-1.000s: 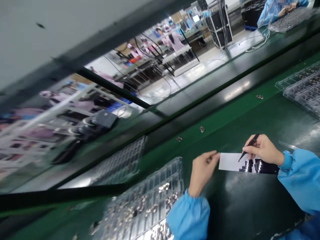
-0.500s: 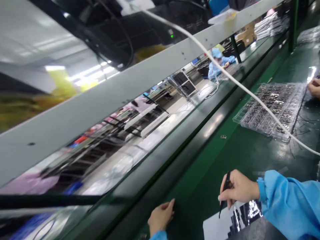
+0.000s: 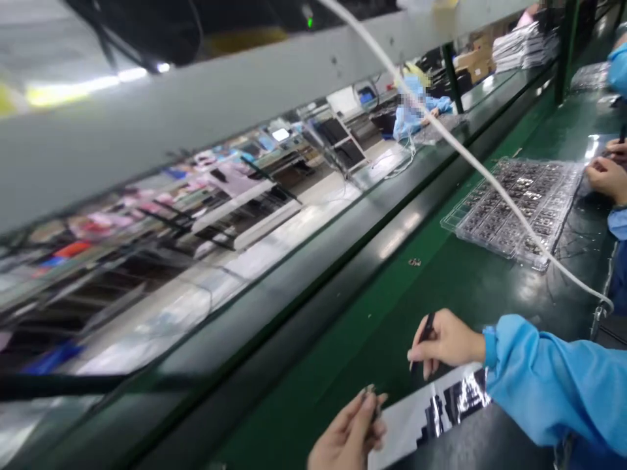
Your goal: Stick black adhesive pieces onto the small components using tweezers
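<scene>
My right hand (image 3: 448, 343), in a blue sleeve, pinches dark tweezers (image 3: 428, 325) that point down over the work surface. Below it lies a white sheet (image 3: 399, 427) carrying glossy black strips (image 3: 434, 418). At the sheet's left end is my left hand (image 3: 345, 437), its thumb and fingers closed on a small metal part (image 3: 368, 391). The part's exact kind is too small to make out. A gap separates the two hands.
Clear plastic trays (image 3: 509, 209) full of small metal parts lie on the green bench. A loose metal piece (image 3: 414, 262) rests nearer. A white cable (image 3: 470, 160) hangs across the view. At right are a co-worker's hands (image 3: 607, 173); another person (image 3: 411, 114) sits across.
My left hand has moved right to the white sheet and now holds a small metal part. My right hand keeps the tweezers, lifted a little off the sheet. The camera view has shifted.
</scene>
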The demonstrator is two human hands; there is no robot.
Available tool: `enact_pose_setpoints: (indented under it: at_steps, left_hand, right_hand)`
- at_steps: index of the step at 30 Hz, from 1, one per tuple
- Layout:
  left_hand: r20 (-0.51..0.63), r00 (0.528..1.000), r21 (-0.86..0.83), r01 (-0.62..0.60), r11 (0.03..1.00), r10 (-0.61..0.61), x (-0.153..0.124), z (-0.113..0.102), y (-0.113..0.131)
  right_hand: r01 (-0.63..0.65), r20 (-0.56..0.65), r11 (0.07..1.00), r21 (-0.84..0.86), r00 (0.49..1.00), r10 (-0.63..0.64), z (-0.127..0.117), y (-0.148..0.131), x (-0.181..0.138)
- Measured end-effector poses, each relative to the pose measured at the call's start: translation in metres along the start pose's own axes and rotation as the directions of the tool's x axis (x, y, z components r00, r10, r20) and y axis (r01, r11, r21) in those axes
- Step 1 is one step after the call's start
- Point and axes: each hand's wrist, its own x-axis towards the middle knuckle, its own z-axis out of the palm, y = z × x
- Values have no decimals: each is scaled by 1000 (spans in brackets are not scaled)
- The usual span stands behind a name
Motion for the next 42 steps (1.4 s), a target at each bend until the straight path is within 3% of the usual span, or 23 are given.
enact_pose_setpoints:
  at_steps: [3,6,12,31,42]
  left_hand:
    - [214,974,-118,99,988,-72,-39,36,-9]
    - [303,949,-182,142,973,-82,-48,53,-13]
    - [310,944,-210,186,960,-115,-46,54,-16]
    - [376,920,-128,169,977,-110,-47,54,-16]
    - [344,930,-132,182,974,-128,-48,55,-15]
  right_hand:
    - [13,-44,999,-51,999,-15,-7,-2,-6]
    - [-28,-53,995,-95,998,23,-14,2,-6]
    - [-128,-29,976,-174,992,125,-15,18,-6]
    - [-124,-2,965,-232,992,127,-16,22,-4]
    - [-144,-14,959,-245,989,145,-13,21,-5]
